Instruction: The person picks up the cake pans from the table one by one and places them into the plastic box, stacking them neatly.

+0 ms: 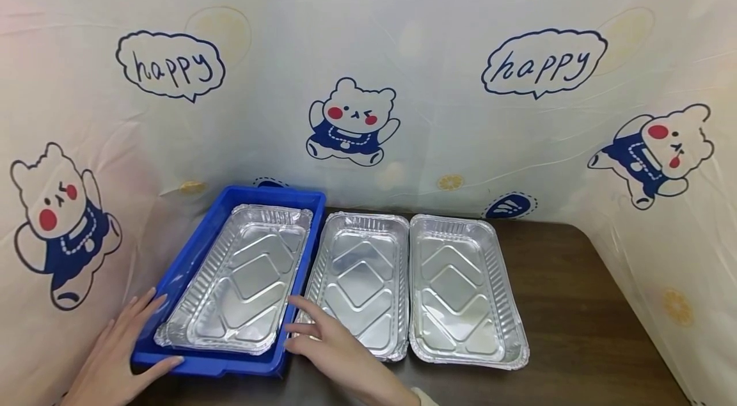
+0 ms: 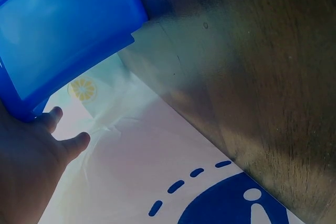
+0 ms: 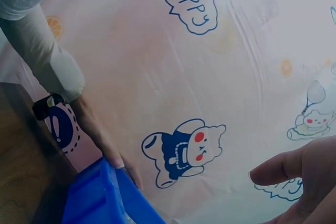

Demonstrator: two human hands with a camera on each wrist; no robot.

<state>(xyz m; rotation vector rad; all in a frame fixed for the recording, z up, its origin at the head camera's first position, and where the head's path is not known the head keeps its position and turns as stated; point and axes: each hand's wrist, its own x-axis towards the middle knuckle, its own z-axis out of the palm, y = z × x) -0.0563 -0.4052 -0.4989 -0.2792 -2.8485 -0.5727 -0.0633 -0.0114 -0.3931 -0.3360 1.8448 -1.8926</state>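
A blue plastic tray (image 1: pixel 236 366) lies at the left of the table with a rectangular foil pan (image 1: pixel 253 278) inside it. My left hand (image 1: pixel 118 351) rests at the tray's near left corner, fingers spread along the outer side and thumb on the front rim. At the right rim is my right hand (image 1: pixel 340 348), its extended fingertips at the edge. It partly covers a second foil pan (image 1: pixel 359 278) beside the tray. In the left wrist view the tray's side (image 2: pixel 73 40) looks slightly raised at one corner, though contact underneath is hard to tell.
A third foil pan (image 1: pixel 455 291) stands right of the second, their rims touching. Dark wooden tabletop (image 1: pixel 576 304) extends to the right. A white printed cloth (image 1: pixel 426 112) with bears hangs behind and along both sides, close to the tray's left and far edges.
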